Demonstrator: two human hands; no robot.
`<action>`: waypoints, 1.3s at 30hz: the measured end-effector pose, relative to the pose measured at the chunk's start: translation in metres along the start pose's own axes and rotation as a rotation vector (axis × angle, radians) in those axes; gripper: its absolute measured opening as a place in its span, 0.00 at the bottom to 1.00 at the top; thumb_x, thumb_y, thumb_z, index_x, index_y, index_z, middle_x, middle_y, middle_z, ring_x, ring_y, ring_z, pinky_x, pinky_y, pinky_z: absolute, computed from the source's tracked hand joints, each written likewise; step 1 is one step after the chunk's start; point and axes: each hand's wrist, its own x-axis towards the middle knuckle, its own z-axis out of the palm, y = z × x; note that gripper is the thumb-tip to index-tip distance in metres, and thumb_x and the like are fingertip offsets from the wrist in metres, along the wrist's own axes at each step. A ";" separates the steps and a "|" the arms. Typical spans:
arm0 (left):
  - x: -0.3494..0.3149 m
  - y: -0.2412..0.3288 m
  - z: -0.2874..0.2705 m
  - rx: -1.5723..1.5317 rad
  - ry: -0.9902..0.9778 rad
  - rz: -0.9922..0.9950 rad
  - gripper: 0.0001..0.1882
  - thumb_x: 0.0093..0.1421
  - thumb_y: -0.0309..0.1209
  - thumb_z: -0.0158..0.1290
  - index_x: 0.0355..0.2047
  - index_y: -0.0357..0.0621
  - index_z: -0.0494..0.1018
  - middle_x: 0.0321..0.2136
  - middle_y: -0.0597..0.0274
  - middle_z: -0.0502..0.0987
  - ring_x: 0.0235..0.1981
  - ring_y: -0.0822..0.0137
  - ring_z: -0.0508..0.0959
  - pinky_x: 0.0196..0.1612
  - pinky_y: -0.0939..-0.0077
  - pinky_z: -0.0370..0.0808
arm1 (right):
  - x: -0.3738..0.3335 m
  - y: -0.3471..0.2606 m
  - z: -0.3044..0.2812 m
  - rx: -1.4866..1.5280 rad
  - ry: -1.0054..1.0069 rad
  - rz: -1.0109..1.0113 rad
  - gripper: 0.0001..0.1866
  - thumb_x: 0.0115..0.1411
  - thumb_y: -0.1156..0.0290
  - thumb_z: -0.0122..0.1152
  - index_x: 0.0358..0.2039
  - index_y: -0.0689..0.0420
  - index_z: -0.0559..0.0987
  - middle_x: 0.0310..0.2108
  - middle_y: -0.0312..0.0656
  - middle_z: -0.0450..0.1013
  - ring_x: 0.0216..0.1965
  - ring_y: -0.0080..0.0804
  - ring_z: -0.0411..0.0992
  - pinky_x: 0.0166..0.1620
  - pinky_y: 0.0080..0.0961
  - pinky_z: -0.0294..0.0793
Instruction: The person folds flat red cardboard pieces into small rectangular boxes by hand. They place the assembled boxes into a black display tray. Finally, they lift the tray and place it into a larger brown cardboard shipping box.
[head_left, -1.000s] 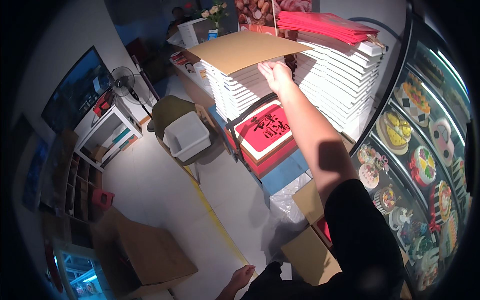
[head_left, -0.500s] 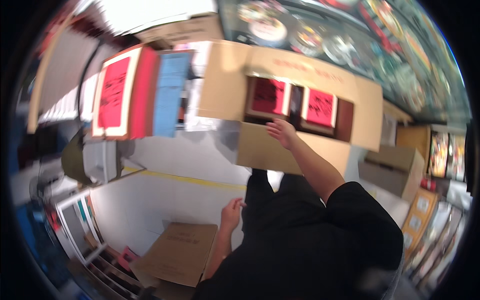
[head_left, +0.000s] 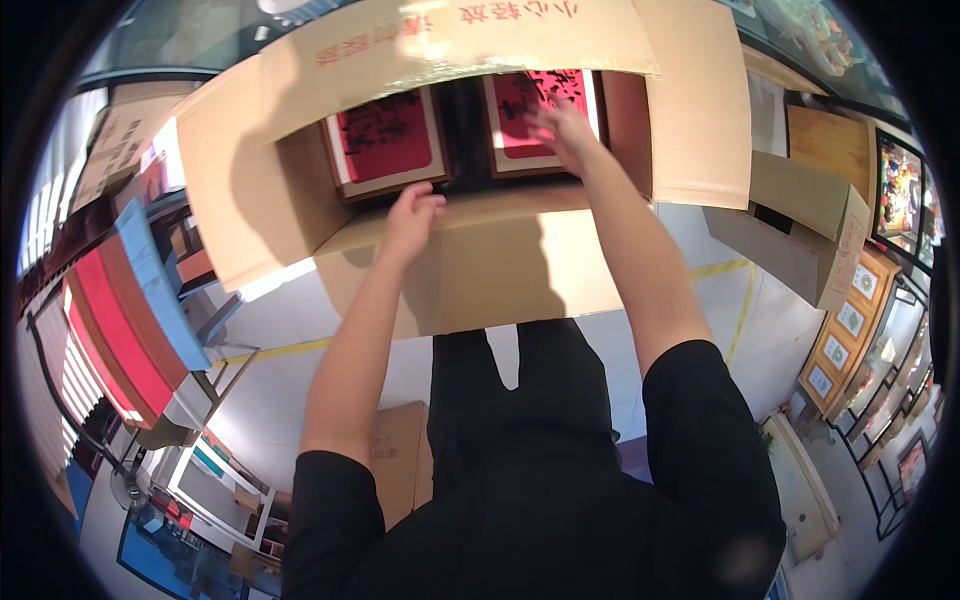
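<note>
A large open cardboard carton (head_left: 470, 270) stands in front of me with its flaps folded outward. Inside it, side by side, are two red boxes with cream borders and dark writing: a left red box (head_left: 385, 140) and a right red box (head_left: 515, 130), with a dark gap between them. My left hand (head_left: 410, 220) hovers at the carton's near edge, just below the left red box, its fingers apart and slightly bent, holding nothing. Over the right red box reaches my right hand (head_left: 565, 138), somewhat blurred, with fingers spread. Whether its fingertips touch the box I cannot tell.
At left, more red boxes (head_left: 115, 325) stand beside a blue box (head_left: 160, 285). An open smaller carton (head_left: 800, 220) is at right, near a wooden cabinet (head_left: 850, 320). A flat brown carton (head_left: 400, 450) lies on the floor by my left arm. Glass cases line the back.
My view has turned and come closer to the big carton. My left hand has risen from my side to its near edge. My right hand has moved over the right red box.
</note>
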 end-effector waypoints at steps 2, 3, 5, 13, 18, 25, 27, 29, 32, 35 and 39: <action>0.047 -0.017 0.008 0.235 0.099 0.099 0.17 0.60 0.30 0.44 0.49 0.39 0.67 0.41 0.56 0.76 0.39 0.65 0.76 0.43 0.74 0.71 | 0.020 -0.042 0.003 -0.205 -0.095 -0.123 0.34 0.56 0.72 0.50 0.63 0.57 0.53 0.54 0.53 0.61 0.50 0.42 0.67 0.52 0.34 0.67; 0.066 -0.033 0.011 0.375 0.154 0.160 0.16 0.58 0.31 0.46 0.46 0.39 0.69 0.39 0.54 0.77 0.39 0.59 0.78 0.43 0.71 0.72 | 0.031 -0.065 0.005 -0.375 -0.161 -0.187 0.35 0.55 0.71 0.52 0.63 0.56 0.53 0.58 0.55 0.58 0.54 0.45 0.64 0.55 0.34 0.64; 0.076 -0.028 0.036 0.541 0.114 0.079 0.17 0.57 0.32 0.46 0.45 0.38 0.70 0.41 0.52 0.76 0.42 0.55 0.76 0.46 0.68 0.71 | 0.023 -0.102 0.014 -0.250 -0.121 -0.636 0.08 0.54 0.74 0.51 0.33 0.64 0.75 0.32 0.37 0.73 0.39 0.28 0.70 0.53 0.28 0.65; 0.141 -0.054 0.084 0.778 0.159 0.179 0.25 0.54 0.30 0.47 0.53 0.35 0.63 0.52 0.47 0.67 0.53 0.50 0.67 0.55 0.64 0.65 | 0.097 -0.238 0.013 -0.367 -0.150 -0.779 0.34 0.55 0.71 0.53 0.62 0.52 0.56 0.41 0.41 0.68 0.42 0.28 0.66 0.48 0.25 0.65; 0.212 -0.048 0.090 0.582 0.341 0.131 0.34 0.54 0.37 0.49 0.58 0.32 0.55 0.56 0.42 0.62 0.57 0.49 0.63 0.60 0.64 0.59 | 0.126 -0.239 -0.003 -0.454 -0.058 -0.755 0.20 0.55 0.73 0.52 0.50 0.53 0.65 0.32 0.35 0.66 0.32 0.20 0.62 0.37 0.19 0.64; 0.238 -0.038 0.102 0.283 0.342 -0.009 0.44 0.53 0.45 0.53 0.60 0.30 0.49 0.57 0.36 0.57 0.59 0.47 0.60 0.60 0.64 0.57 | 0.131 -0.223 -0.022 -0.423 -0.089 -0.794 0.18 0.56 0.72 0.52 0.48 0.54 0.65 0.34 0.35 0.67 0.33 0.22 0.63 0.38 0.21 0.64; 0.238 -0.034 0.099 0.297 0.287 -0.052 0.46 0.52 0.48 0.54 0.60 0.29 0.49 0.57 0.36 0.56 0.59 0.47 0.59 0.60 0.64 0.57 | 0.127 -0.223 -0.022 -0.426 -0.081 -0.819 0.18 0.56 0.72 0.53 0.48 0.54 0.65 0.34 0.36 0.67 0.34 0.22 0.64 0.39 0.21 0.64; 0.243 -0.040 0.089 0.233 0.240 -0.091 0.46 0.51 0.48 0.54 0.60 0.28 0.49 0.57 0.35 0.56 0.59 0.47 0.59 0.60 0.65 0.57 | 0.128 -0.226 -0.014 -0.437 -0.079 -0.812 0.18 0.56 0.72 0.53 0.48 0.54 0.65 0.35 0.36 0.67 0.35 0.23 0.64 0.39 0.22 0.64; 0.249 -0.045 0.094 0.227 0.257 -0.032 0.46 0.52 0.50 0.53 0.59 0.27 0.50 0.56 0.35 0.58 0.59 0.48 0.60 0.59 0.65 0.58 | 0.130 -0.231 -0.009 -0.469 -0.108 -0.783 0.18 0.57 0.71 0.53 0.48 0.53 0.65 0.37 0.38 0.68 0.40 0.25 0.66 0.43 0.25 0.64; 0.252 -0.042 0.086 0.082 0.292 -0.058 0.46 0.52 0.52 0.53 0.59 0.28 0.51 0.55 0.35 0.60 0.58 0.47 0.61 0.58 0.64 0.59 | 0.119 -0.237 0.009 -0.509 -0.137 -0.763 0.17 0.57 0.70 0.52 0.48 0.53 0.65 0.37 0.36 0.68 0.40 0.25 0.65 0.44 0.26 0.64; 0.216 0.003 0.071 0.084 0.294 -0.077 0.43 0.53 0.52 0.53 0.56 0.29 0.56 0.51 0.39 0.66 0.53 0.54 0.68 0.54 0.69 0.64 | 0.122 -0.241 0.007 -0.505 -0.079 -0.793 0.18 0.57 0.69 0.52 0.48 0.52 0.65 0.37 0.36 0.68 0.41 0.26 0.66 0.46 0.28 0.63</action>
